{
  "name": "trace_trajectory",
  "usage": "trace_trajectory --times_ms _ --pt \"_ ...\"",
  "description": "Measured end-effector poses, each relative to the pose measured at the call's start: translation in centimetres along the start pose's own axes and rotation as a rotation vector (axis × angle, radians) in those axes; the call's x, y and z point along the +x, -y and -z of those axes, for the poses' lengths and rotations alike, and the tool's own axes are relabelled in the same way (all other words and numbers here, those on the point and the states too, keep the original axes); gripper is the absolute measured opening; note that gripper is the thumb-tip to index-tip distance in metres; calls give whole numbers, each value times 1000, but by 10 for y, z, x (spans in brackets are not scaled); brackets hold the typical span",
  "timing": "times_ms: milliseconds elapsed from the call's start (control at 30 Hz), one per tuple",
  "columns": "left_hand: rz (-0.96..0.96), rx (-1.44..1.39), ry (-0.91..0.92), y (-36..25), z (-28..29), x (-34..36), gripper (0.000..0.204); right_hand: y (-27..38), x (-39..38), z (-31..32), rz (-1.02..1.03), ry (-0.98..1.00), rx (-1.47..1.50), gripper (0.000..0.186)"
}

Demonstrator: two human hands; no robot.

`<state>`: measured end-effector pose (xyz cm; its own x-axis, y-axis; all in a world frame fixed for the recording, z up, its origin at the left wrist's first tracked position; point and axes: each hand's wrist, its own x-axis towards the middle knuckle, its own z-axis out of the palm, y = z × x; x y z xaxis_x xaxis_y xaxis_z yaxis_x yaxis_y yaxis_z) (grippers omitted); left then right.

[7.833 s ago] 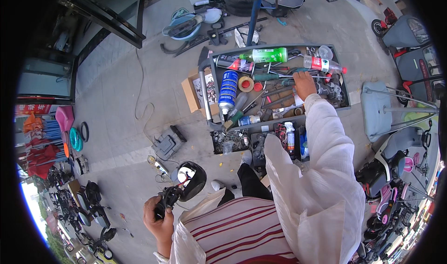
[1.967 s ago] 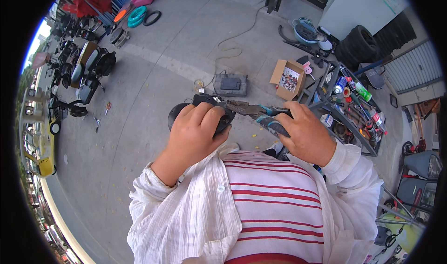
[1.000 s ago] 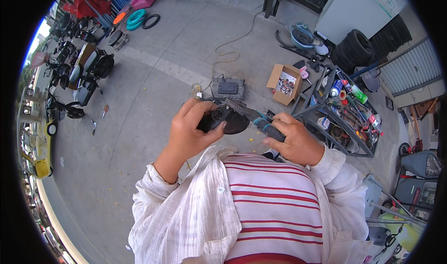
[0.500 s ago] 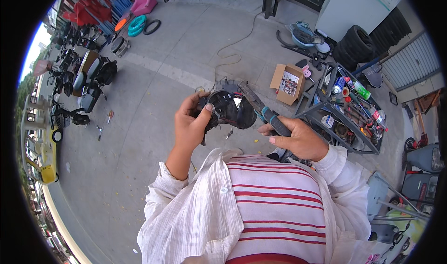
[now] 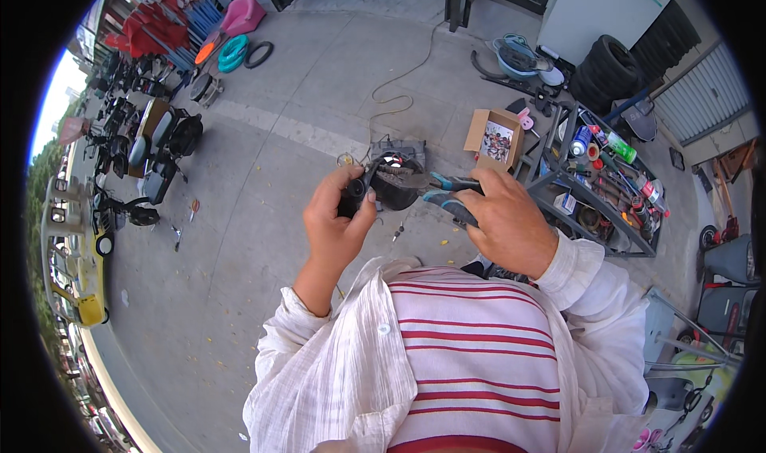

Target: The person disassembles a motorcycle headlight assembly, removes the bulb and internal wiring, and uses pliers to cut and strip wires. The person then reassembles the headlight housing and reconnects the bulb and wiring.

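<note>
Fingers of the left hand clamp a glossy black, rounded plastic housing with a ring-shaped opening; the right hand's fingers close around black-and-teal-handled, grey metal pliers.

1. Rounded black plastic housing with a curved shell: smooth and glossy on the shell, duller near its round hole.
2. Long grey metal pliers with blue-and-black handles: dull, dark metal; the grips look like matt rubber or plastic.
3. Loose white long-sleeved cloth shirt: thin, crinkled, matt, with a shiny button.
4. White cloth top with red stripes: smooth, matt fabric.
5. Open tan cardboard box: matt, paper-like.
6. Stacked black rubber tyres: matt, ridged.
7. Pink moulded seat: smooth plastic.
8. Pale ribbed shutter: apparently metal.
9. Grey concrete floor: matt, stained.
</note>
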<state>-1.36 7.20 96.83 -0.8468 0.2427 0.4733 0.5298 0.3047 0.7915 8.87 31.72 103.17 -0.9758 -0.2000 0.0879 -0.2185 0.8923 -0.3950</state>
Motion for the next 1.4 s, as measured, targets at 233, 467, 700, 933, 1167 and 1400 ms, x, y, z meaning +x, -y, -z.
trace_trajectory --times_ms 233,467,700,933,1167,1400 --pt "-442 326 28 -4 1 10 40 1 7 16 90 28 -166 22" --pt "-579 415 237 0 19 16 42 -16 38 26 91 390 -112 22" --pt "36 72 109 34 18 7 35 -10 34 -10 188 277 -202 21" --pt "503 -365 -49 64 42 5 31 -31 36 -38 -77 321 314 21" --pt "642 -575 -49 103 55 -16 35 -46 55 -91 -391 314 775 28" --pt "795 -594 -158 150 37 -47 63 -112 92 -237 -474 343 832 26"
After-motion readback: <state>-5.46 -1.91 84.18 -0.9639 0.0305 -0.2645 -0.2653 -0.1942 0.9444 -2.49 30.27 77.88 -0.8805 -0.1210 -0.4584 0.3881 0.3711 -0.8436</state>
